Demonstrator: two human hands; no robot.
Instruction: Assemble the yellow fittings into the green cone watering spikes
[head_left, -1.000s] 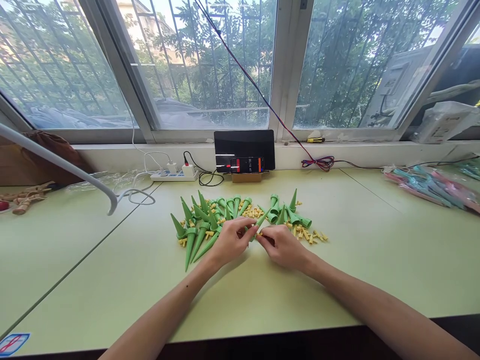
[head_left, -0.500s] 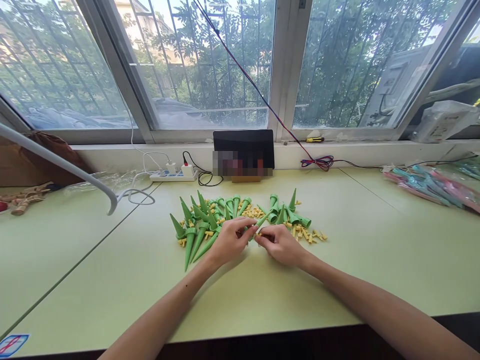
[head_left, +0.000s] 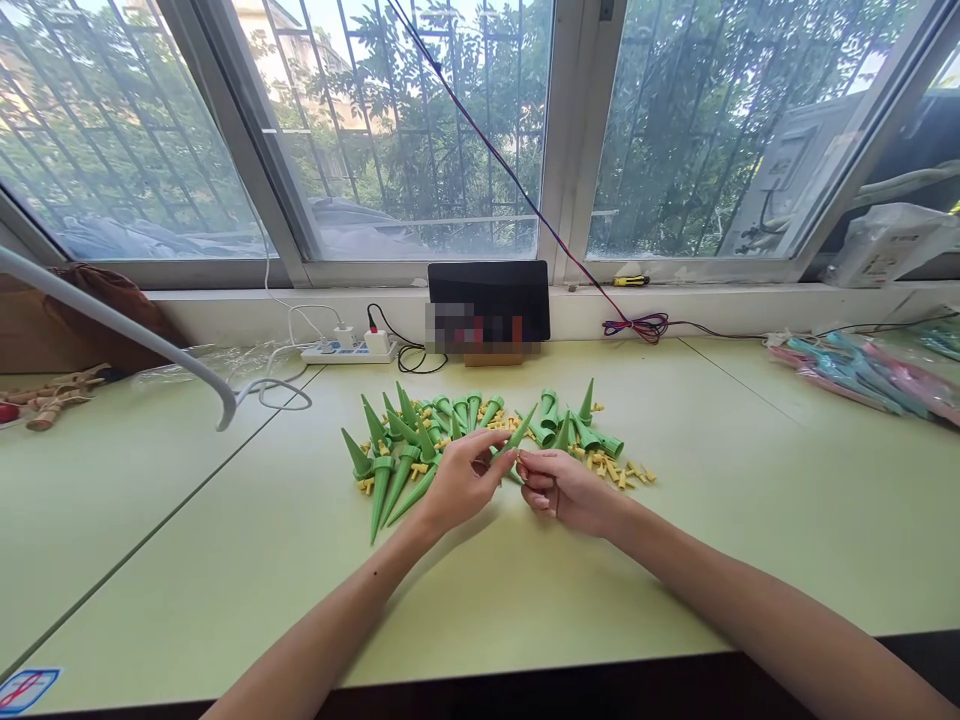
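My left hand (head_left: 466, 480) is closed on a green watering spike (head_left: 523, 428), whose pointed end sticks up past the fingertips. My fingers hide the spike's base. Right against it, my right hand (head_left: 564, 488) pinches a small yellow valve, now almost wholly covered by the fingertips. Loose green spikes (head_left: 381, 495) with ribbed caps lie and stand in a heap to the left of my hands. More green spikes (head_left: 589, 436) lie beyond my right hand, beside a scatter of small yellow valves (head_left: 619, 470).
A dark tablet (head_left: 489, 300) leans at the back of the pale green table (head_left: 645, 600). A power strip (head_left: 349, 347) with cables lies to its left. A white curved bar (head_left: 120, 310) crosses the left side. Bagged pink and blue items (head_left: 862, 370) lie at far right.
The spike in my left hand has tipped more upright. My right fingers have shifted and curled, and the yellow valve that showed at their tips is now mostly hidden.
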